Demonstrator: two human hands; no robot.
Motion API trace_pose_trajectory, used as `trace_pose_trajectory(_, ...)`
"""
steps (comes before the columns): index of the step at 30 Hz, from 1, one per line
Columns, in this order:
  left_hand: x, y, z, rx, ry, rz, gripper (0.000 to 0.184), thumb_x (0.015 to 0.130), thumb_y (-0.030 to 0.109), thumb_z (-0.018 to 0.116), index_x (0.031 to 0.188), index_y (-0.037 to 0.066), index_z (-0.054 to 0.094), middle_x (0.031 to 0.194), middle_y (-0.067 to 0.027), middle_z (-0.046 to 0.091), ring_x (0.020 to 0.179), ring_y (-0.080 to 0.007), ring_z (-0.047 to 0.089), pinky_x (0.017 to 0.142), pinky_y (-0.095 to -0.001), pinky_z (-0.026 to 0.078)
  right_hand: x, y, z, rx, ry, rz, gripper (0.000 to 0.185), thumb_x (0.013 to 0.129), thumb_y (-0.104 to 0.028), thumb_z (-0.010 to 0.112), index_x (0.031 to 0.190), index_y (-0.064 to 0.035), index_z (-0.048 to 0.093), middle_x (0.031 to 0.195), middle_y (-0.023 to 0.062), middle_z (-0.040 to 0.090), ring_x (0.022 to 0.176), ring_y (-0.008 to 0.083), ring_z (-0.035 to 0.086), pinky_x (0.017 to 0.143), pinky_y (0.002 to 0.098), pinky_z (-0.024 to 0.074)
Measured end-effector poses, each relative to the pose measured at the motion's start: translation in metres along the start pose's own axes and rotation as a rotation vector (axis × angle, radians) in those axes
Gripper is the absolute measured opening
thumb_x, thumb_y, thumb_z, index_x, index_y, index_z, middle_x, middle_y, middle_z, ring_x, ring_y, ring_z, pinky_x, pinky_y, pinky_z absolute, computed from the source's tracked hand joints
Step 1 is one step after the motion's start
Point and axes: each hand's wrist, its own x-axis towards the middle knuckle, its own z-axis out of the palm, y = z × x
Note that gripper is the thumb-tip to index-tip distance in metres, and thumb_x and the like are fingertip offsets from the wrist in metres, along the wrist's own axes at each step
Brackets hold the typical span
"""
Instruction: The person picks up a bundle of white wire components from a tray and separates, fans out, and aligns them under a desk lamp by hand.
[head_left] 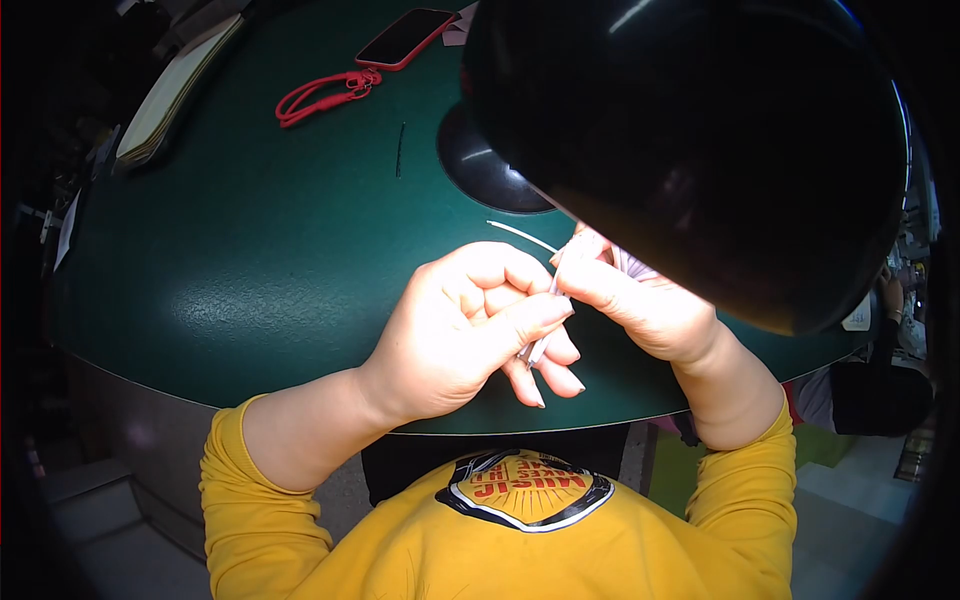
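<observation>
Under the lamp, my left hand [480, 325] pinches a bundle of thin pale wire-like strands [537, 350] between thumb and fingers; its other fingers are curled loosely below. Close beside it, my right hand [645, 305] is closed on the same bundle with thumb and forefinger. One light strand [522, 236] sticks out to the left from the right hand, over the green table. More lilac-grey strands [630, 264] show behind the right hand, partly covered by the lamp head. Fingers hide most of the bundle, so I cannot tell exactly what the strands are.
A large black lamp head [690, 150] overhangs the right hand, its round base [490, 165] on the green table [250, 240]. Farther back lie a red-cased phone [406, 38], a red wrist strap [315, 98], a short dark strand [400, 150] and a notebook [180, 90]. Another person's arm [888, 310] shows far right.
</observation>
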Motion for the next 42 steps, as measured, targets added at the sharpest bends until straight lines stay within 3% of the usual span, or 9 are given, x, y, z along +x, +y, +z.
trace_pose_trajectory(9, 0.0, 0.002, -0.002, -0.014, -0.009, -0.019, 0.011, 0.09, 0.006, 0.05, 0.097, -0.004, 0.05, 0.075, -0.0156, 0.063, 0.065, -0.0233, 0.067, 0.048, -0.0254, 0.054, 0.008, -0.007, 0.011, 0.114, 0.011, -0.028, 0.007, 0.08, 0.001, 0.062, 0.087, 0.0038, 0.062, 0.076, 0.0087, 0.061, 0.068, 0.0131, 0.059, 0.06, 0.0217, 0.0459)
trace_pose_trajectory(36, -0.002, 0.005, -0.001, 0.019, -0.043, -0.01, 0.016, 0.092, 0.011, 0.047, 0.096, -0.005, 0.05, 0.079, -0.0187, 0.064, 0.069, -0.0248, 0.067, 0.053, -0.0262, 0.054, 0.005, -0.014, 0.012, 0.029, 0.052, -0.132, 0.009, 0.081, 0.005, 0.06, 0.09, 0.006, 0.061, 0.078, 0.0106, 0.061, 0.066, 0.0124, 0.06, 0.056, 0.0214, 0.0476)
trace_pose_trajectory(39, -0.002, 0.004, -0.001, 0.035, -0.029, 0.006, 0.016, 0.092, 0.01, 0.048, 0.096, -0.005, 0.051, 0.079, -0.0187, 0.064, 0.069, -0.0246, 0.067, 0.053, -0.0262, 0.054, 0.001, -0.01, 0.007, -0.694, 0.064, -0.508, 0.018, 0.089, -0.011, 0.054, 0.088, 0.0065, 0.058, 0.075, 0.0111, 0.06, 0.063, 0.0126, 0.059, 0.055, 0.0207, 0.0469)
trace_pose_trajectory(42, -0.003, 0.002, 0.0, 0.045, -0.018, 0.051, 0.014, 0.091, 0.009, 0.049, 0.095, -0.004, 0.051, 0.078, -0.0186, 0.064, 0.068, -0.024, 0.067, 0.053, -0.0261, 0.054, -0.003, 0.008, 0.008, -0.108, 0.132, -0.248, 0.035, 0.092, -0.028, 0.041, 0.086, 0.0046, 0.053, 0.071, 0.0106, 0.056, 0.06, 0.0117, 0.056, 0.056, 0.0205, 0.0451)
